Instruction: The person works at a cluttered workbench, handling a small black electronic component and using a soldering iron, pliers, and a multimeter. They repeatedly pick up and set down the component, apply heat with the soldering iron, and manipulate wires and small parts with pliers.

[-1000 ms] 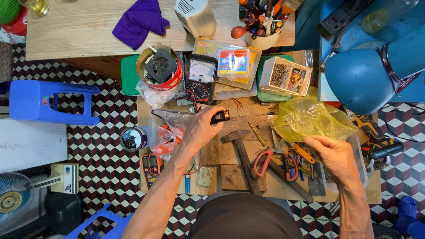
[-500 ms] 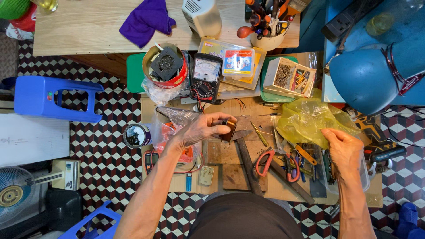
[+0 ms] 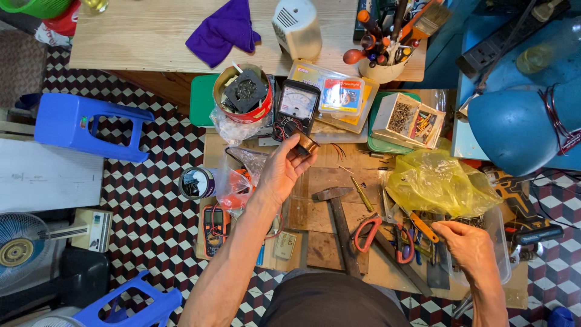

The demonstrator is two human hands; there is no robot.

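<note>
R hand (image 3: pixel 469 248) hovers w/ fingers loosely curled, grasping nothing, near the hammer (image 3: pixel 339 224); beyond the hammer, L hand (image 3: pixel 281 172) fingers pinch a small brown cylinder (image 3: pixel 304 144) in front of the analog meter (image 3: pixel 296 109), and a loose pinch could drop it into the clutter.

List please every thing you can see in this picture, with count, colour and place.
small round part: 1, brown, in left hand
hammer: 1, dark head with wooden handle, middle of work board
analog meter: 1, black, above left hand
digital meter: 1, orange and black, left of board
yellow bag: 1, crumpled, right of board
pliers: 1, red handles, beside hammer
red tin: 1, holds a black part, upper middle
purple cloth: 1, on wooden table
cup of tools: 1, white, table edge
screw box: 1, pale, right of analog meter
blue stool: 1, on floor, left
left hand: raised, holding the small round part
right hand: low right, by a clear tub
</note>
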